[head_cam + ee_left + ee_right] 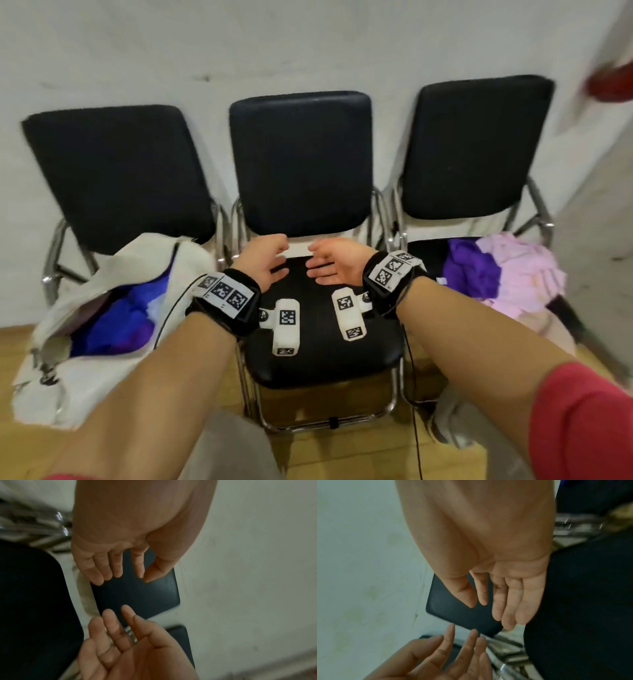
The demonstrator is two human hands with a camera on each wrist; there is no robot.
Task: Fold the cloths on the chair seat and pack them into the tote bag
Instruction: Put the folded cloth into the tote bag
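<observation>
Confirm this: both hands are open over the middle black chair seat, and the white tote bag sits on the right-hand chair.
One error: the white fabric tote bag sits on the left-hand chair, as the head view shows. The left hand and right hand are indeed open over the middle black chair seat.

- Three black chairs stand in a row against a pale wall.
- Left hand (265,262) and right hand (337,262) hover over the middle chair seat (322,356) — palms facing each other, fingers relaxed, holding nothing.
- A tote bag (102,308) lies on the left chair, blue cloth (116,318) showing in its mouth.
- Purple cloth (471,267) and pink cloth (520,274) sit crumpled together on the right chair seat.
</observation>
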